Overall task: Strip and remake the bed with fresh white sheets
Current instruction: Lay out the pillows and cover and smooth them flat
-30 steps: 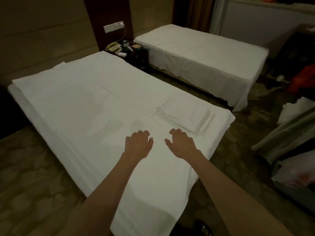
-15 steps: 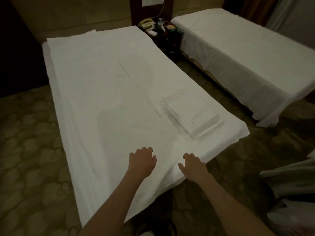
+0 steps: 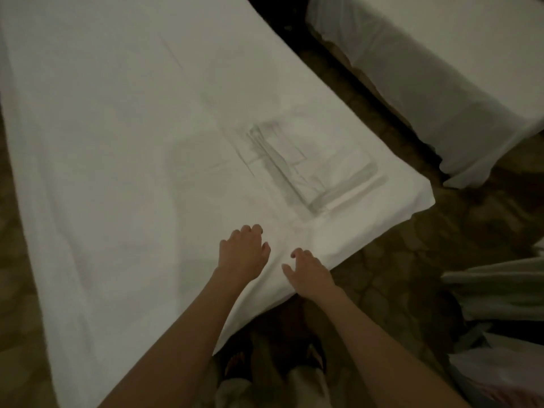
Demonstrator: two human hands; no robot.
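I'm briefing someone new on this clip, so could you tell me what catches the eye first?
A large white sheet spread across the near bed dominates the view. Both hands, left hand and right hand, rest on it at the foot edge. A folded stack of white linen lies near the foot corner, towards the second bed.

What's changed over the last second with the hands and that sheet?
Both hands have slid back along the white sheet toward the foot edge of the bed: the left hand lies flat near it, the right hand is at the edge itself, fingers loosely curled. Whether it grips the hem is unclear. Nothing was picked up. The folded linen stays near the corner, and the second bed is unchanged.
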